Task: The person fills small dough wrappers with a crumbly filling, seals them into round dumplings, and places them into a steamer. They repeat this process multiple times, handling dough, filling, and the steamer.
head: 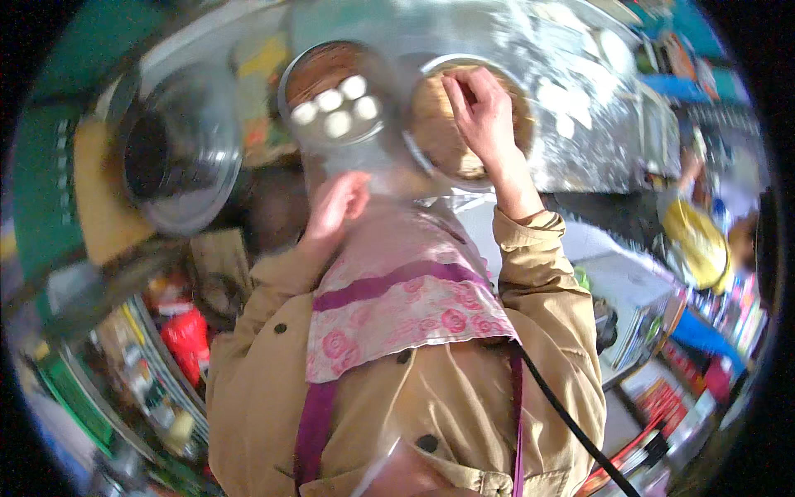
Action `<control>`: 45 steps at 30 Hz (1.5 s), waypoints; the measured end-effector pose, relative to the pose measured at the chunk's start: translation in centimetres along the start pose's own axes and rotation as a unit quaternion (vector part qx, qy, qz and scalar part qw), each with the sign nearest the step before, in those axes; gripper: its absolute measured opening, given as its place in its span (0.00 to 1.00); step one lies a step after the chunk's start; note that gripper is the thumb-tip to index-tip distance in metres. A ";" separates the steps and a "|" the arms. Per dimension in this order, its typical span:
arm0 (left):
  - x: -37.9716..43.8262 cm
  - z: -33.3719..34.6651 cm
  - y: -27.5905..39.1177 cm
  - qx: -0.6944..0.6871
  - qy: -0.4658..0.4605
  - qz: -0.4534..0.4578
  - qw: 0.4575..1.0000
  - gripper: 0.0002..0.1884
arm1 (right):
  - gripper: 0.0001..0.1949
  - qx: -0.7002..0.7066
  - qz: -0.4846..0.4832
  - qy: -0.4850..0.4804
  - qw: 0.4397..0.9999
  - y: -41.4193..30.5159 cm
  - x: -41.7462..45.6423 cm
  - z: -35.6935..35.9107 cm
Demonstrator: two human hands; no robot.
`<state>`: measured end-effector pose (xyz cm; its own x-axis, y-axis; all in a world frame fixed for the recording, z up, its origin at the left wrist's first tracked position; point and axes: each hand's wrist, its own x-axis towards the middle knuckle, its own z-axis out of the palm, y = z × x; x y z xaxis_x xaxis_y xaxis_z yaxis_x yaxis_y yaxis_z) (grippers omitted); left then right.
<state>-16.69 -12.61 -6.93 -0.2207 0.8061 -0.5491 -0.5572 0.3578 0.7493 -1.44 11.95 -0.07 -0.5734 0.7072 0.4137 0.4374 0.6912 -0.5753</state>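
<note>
My right hand (487, 115) is over a round, pale-rimmed bowl (435, 164), with its thumb and fingertips drawn together. Inside the bowl is a tan-brown mass, too blurred to name. Whether anything small sits between those fingertips is hidden. My left hand (340, 205) hovers blurred in front of my apron (404, 304), its fingers curled; nothing can be made out in it. Beyond it stands a round vessel (286, 77) with a brown surface at its far side. Several round white pieces (337, 123) show in its nearer part.
A large clear basin (227, 168) stands to the left. Shiny metallic sheeting (596, 149) covers the surface at right. Crowded shelves (146, 366) line the left side. At far right is a person in yellow (695, 242). A black cord (571, 416) runs down my right side.
</note>
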 end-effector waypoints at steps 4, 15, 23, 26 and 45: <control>1.3 3.3 -0.3 -0.025 -0.041 0.026 0.999 0.16 | 0.07 -0.090 0.128 0.090 0.984 10.6 -7.9 -7.2; 2.0 13.2 -2.4 -0.027 -0.029 -0.003 0.999 0.15 | 0.17 -0.102 0.425 0.049 0.898 31.5 -26.2 -12.6; 1.1 18.4 -3.2 0.008 0.026 -0.013 1.000 0.14 | 0.20 -0.110 0.393 -0.062 0.911 35.5 -15.0 -11.3; 0.5 18.6 -2.8 0.054 0.020 -0.011 0.998 0.15 | 0.17 -0.179 0.394 -0.114 0.894 33.5 -13.3 -12.1; 1.8 16.7 2.5 0.075 -0.127 0.086 0.985 0.17 | 0.08 0.218 0.098 -0.118 0.964 -0.4 -11.3 -8.8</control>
<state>-5.10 -2.34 0.13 -0.0832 0.9459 -0.3137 -0.4011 0.2563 0.8794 10.93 5.05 1.66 -0.6728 0.7294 0.1240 0.2511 0.3828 -0.8890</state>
